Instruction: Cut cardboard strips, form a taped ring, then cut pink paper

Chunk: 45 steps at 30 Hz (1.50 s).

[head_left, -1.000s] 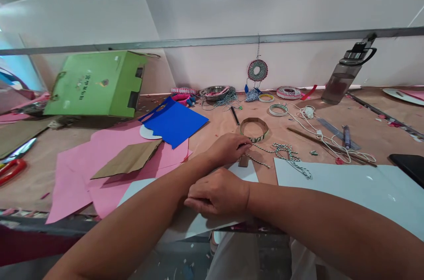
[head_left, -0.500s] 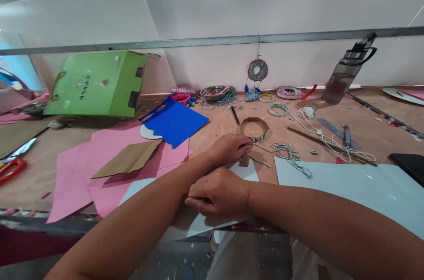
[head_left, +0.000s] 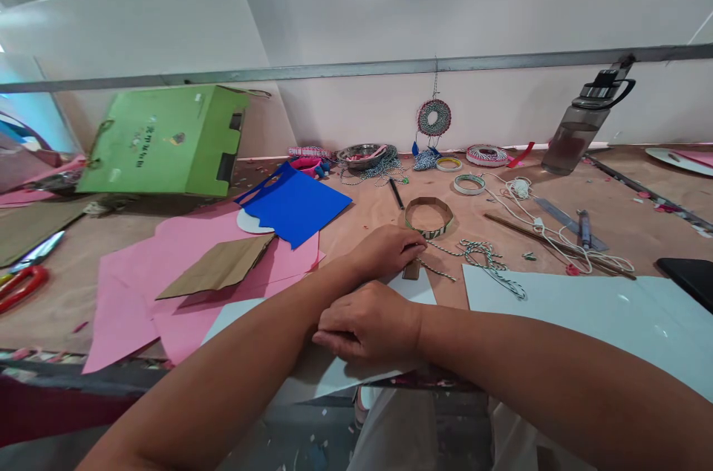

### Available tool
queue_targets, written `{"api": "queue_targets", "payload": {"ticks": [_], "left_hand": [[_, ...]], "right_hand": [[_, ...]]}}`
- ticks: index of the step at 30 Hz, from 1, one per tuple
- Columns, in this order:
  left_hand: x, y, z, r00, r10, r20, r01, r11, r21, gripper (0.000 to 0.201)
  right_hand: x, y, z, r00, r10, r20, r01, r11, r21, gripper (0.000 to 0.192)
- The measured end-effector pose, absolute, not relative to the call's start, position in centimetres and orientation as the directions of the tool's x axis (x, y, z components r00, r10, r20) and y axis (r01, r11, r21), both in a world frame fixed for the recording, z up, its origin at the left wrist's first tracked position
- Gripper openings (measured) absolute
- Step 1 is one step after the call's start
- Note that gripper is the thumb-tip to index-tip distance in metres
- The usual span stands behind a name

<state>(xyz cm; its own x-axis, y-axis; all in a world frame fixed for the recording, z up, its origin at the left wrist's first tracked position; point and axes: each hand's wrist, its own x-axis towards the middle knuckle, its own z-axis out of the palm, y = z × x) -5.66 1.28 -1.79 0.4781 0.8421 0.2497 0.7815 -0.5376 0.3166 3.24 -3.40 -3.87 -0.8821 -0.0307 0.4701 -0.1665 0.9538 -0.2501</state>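
My left hand point(head_left: 385, 249) reaches forward across the table, its fingertips pinched on a green-and-white striped twine point(head_left: 440, 272) just in front of a cardboard ring point(head_left: 428, 215). A small brown cardboard strip point(head_left: 411, 270) lies right under those fingers. My right hand point(head_left: 368, 322) lies palm down beside my left wrist on a white sheet point(head_left: 415, 290) at the table's front edge, fingers curled together; nothing shows in it. The twine runs on to a loose tangle point(head_left: 483, 255) to the right.
Pink paper point(head_left: 139, 285), a brown card piece point(head_left: 217, 267) and blue paper point(head_left: 295, 205) lie to the left, with a green box point(head_left: 161, 140) behind and red scissors point(head_left: 19, 285) far left. A large white sheet point(head_left: 601, 315), white cord point(head_left: 557, 237), tape rolls point(head_left: 468, 183) and a bottle point(head_left: 579, 125) are on the right.
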Motion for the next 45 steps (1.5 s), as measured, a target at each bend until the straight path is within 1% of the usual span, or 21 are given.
{"api": "queue_targets", "payload": {"ticks": [8,15,21,33,39,45], "left_hand": [[-5.67,1.18,-1.77,0.478,0.841,0.251,0.779,-0.539,0.321,0.022],[-5.75,1.11,-1.75,0.471,0.843,0.260,0.787,-0.535,0.308,0.021],[-5.76,1.25,-1.80,0.481,0.839,0.256,0.778,-0.543,0.317,0.022],[-5.75,1.29,-1.90,0.481,0.839,0.256,0.772,-0.543,0.331,0.021],[-5.67,1.19,-1.70,0.485,0.839,0.248,0.780,-0.543,0.311,0.021],[-5.68,1.04,-1.62,0.460,0.850,0.257,0.787,-0.524,0.325,0.022]], "right_hand": [[3.31,-3.43,-3.72,-0.885,-0.035,0.464,-0.175,0.949,-0.262,0.036],[3.34,-3.49,-3.77,-0.870,-0.026,0.492,-0.181,0.945,-0.271,0.036],[3.33,-3.52,-3.64,-0.883,-0.016,0.469,-0.161,0.949,-0.270,0.036],[3.34,-3.45,-3.68,-0.893,-0.033,0.448,-0.166,0.951,-0.260,0.034],[3.22,-3.35,-3.95,-0.882,-0.043,0.470,-0.184,0.949,-0.258,0.034],[3.24,-3.36,-3.90,-0.879,-0.038,0.476,-0.183,0.947,-0.263,0.036]]}}
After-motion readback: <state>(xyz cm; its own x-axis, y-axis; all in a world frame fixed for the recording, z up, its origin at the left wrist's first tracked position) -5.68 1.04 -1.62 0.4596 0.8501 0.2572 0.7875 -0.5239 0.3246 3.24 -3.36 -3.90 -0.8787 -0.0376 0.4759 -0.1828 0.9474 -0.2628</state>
